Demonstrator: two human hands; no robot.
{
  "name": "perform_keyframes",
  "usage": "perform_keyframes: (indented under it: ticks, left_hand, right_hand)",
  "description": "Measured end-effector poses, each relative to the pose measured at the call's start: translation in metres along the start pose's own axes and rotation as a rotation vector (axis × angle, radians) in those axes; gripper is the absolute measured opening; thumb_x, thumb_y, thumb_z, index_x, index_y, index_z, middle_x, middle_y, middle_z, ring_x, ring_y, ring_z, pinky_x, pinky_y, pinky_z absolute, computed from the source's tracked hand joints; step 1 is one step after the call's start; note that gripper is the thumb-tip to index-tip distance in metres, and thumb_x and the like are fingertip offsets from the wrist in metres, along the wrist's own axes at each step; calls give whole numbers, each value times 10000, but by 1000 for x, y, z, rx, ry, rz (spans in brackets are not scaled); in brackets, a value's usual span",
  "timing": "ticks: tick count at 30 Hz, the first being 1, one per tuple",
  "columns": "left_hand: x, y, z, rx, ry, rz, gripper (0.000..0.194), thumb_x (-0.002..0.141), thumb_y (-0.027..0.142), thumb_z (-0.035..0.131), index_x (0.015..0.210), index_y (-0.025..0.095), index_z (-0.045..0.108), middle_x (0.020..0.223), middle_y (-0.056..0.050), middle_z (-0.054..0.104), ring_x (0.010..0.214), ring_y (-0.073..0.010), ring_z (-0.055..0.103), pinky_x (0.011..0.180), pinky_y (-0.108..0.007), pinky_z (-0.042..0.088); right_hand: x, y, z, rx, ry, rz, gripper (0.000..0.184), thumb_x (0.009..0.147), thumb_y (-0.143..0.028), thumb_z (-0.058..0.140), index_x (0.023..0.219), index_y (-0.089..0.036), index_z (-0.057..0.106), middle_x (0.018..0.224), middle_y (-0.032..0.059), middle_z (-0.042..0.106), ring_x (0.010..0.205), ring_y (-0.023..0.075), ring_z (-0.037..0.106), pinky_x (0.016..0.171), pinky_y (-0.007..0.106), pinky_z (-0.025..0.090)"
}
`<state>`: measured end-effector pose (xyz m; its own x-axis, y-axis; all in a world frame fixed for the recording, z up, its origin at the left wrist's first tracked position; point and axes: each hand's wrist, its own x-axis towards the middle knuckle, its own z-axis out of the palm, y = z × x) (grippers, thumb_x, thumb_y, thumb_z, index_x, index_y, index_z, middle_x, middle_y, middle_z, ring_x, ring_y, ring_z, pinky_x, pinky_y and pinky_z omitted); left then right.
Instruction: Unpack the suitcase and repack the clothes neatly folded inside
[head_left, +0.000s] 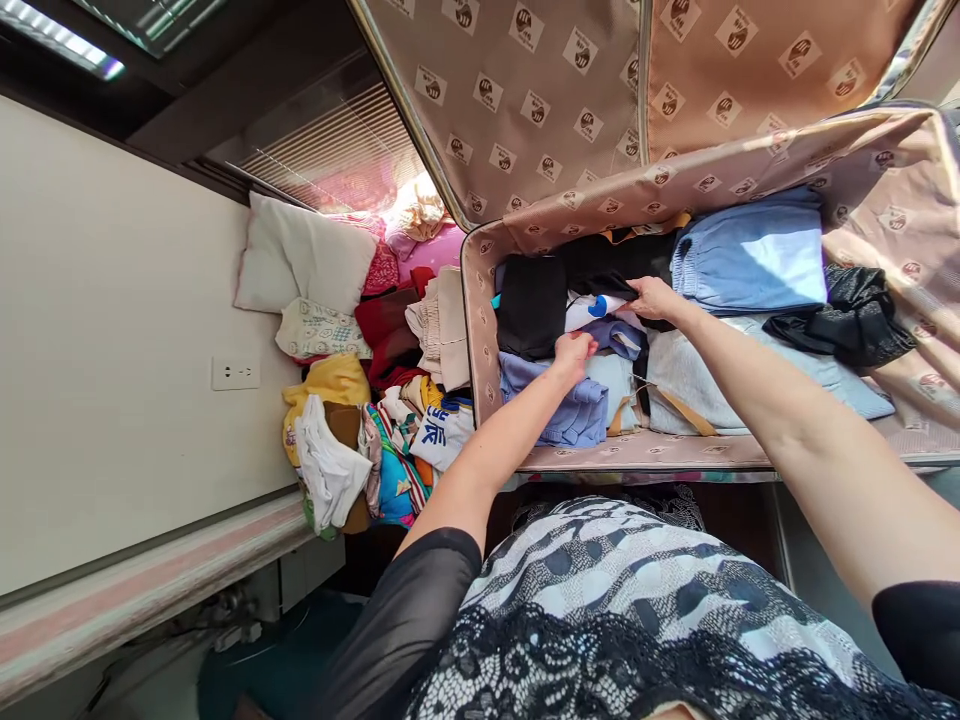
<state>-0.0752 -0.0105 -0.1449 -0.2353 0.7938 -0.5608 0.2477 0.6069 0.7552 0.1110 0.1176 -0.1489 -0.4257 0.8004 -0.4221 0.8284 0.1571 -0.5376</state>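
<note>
A large open suitcase (645, 456) with a pinkish-brown printed lining lies in front of me, filled with folded clothes. Between my hands is a white garment (581, 312) with a blue print. My right hand (656, 302) pinches its right end, close to some black clothing (615, 262). At the lower left end, my left hand (576, 358) has its fingers curled on the cloth; their tips are partly hidden. A folded black garment (531, 300) lies just beyond my left hand. Below it sits a blue-violet folded garment (562, 405).
Light blue trousers (757, 250), a shiny black garment (855, 315) and a grey garment (720, 375) fill the suitcase's right part. Its lid (555, 90) stands raised behind. Left of it are piled clothes (397, 460), a white pillow (307, 255) and a wall socket (235, 373).
</note>
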Motion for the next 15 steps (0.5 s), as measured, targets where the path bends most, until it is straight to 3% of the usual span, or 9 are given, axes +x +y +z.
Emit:
perform_keyframes:
  ticks: [4, 6, 8, 10, 12, 15]
  left_hand:
    - [-2, 5, -31, 163, 180, 20, 218, 979, 193, 585, 1116, 159, 751, 946, -97, 766, 972, -236, 752, 986, -393, 584]
    - [0, 12, -49, 360, 304, 107, 235, 979, 218, 625, 1182, 164, 731, 1144, -136, 764, 1123, -253, 732, 1077, -385, 550]
    - [7, 19, -58, 573, 362, 161, 439, 948, 290, 732, 1364, 164, 663, 1453, -202, 653, 1382, -314, 620, 1189, -422, 477]
    - [17, 22, -56, 734, 340, 120, 764, 887, 360, 835, 1557, 172, 521, 1697, -250, 417, 1592, -394, 401, 1268, -504, 389]
    - [29, 22, -47, 805, 283, 26, 966, 855, 372, 870, 1666, 173, 383, 1794, -272, 218, 1674, -444, 221, 1297, -586, 324]
    - [44, 21, -39, 753, 280, -51, 871, 906, 266, 782, 1676, 168, 385, 1794, -281, 221, 1679, -462, 202, 1276, -656, 331]
  right_hand:
    - [4, 3, -1, 152, 111, 97, 352, 859, -337, 762, 1105, -101, 850, 944, 107, 800, 958, 314, 738, 791, 286, 515]
    - [8, 6, 0, 232, 159, 125, 318, 842, -327, 762, 1038, -90, 845, 895, 101, 782, 901, 289, 717, 769, 283, 504]
    - [11, 10, 3, 308, 196, 143, 311, 830, -321, 752, 1011, -81, 834, 895, 102, 770, 873, 270, 693, 762, 292, 499]
    - [13, 14, 7, 381, 224, 162, 312, 818, -332, 748, 986, -80, 821, 896, 101, 759, 846, 249, 666, 747, 297, 494]
    - [15, 19, 11, 439, 234, 172, 306, 799, -345, 754, 952, -86, 807, 882, 93, 744, 820, 229, 640, 726, 292, 484]
    - [17, 25, 18, 492, 237, 160, 287, 778, -355, 753, 911, -102, 782, 854, 77, 721, 798, 210, 610, 704, 284, 469]
